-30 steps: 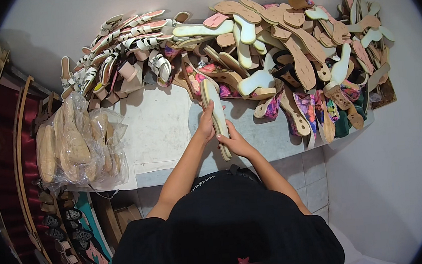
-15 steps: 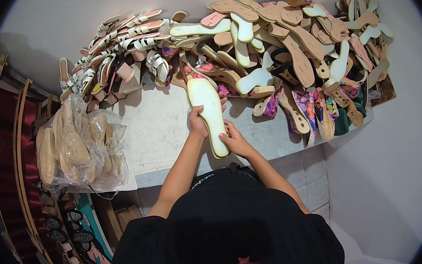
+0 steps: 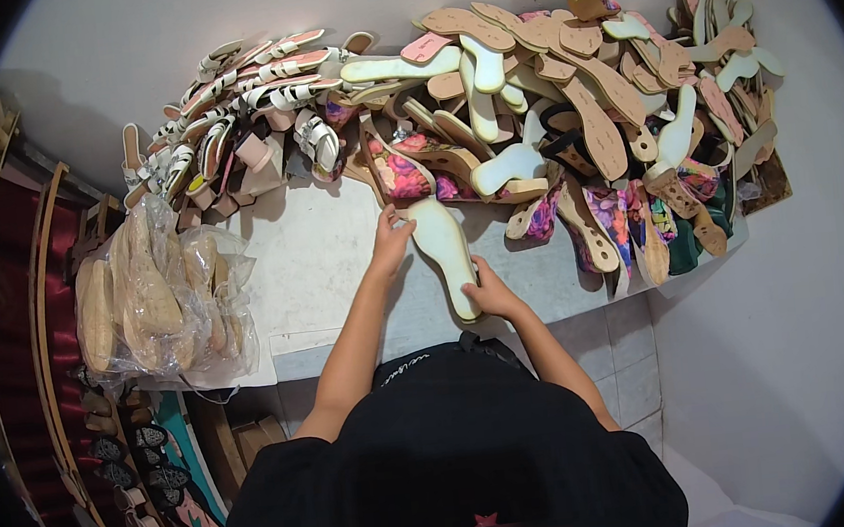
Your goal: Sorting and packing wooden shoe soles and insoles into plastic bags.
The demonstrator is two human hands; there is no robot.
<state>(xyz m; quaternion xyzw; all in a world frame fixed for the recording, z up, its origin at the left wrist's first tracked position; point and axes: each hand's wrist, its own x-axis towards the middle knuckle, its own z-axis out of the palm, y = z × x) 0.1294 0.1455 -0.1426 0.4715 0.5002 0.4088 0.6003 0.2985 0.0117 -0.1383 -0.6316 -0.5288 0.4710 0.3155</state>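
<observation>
A pale cream insole (image 3: 439, 247), its wide end pointing away from me and its narrow end toward me, is held low over the table's front part. My left hand (image 3: 392, 241) has its thumb and fingers at the left edge of the wide end. On the other side, my right hand (image 3: 493, 292) pinches the narrow end, thumb on top, with its other fingers partly hidden. Just beyond the wide end lies a floral wedge sole (image 3: 404, 177).
A large heap of tan insoles (image 3: 595, 123) and floral wedges covers the table's right side. White strappy sandals (image 3: 255, 77) pile up at the back left. Plastic-bagged soles (image 3: 149, 297) sit at the left edge. Shoe racks (image 3: 107, 452) stand left of the table (image 3: 301, 254).
The insole has moved down and slightly right, its narrow end swinging right. My left hand has shifted from underneath it to its upper left edge; my right hand moved right with it.
</observation>
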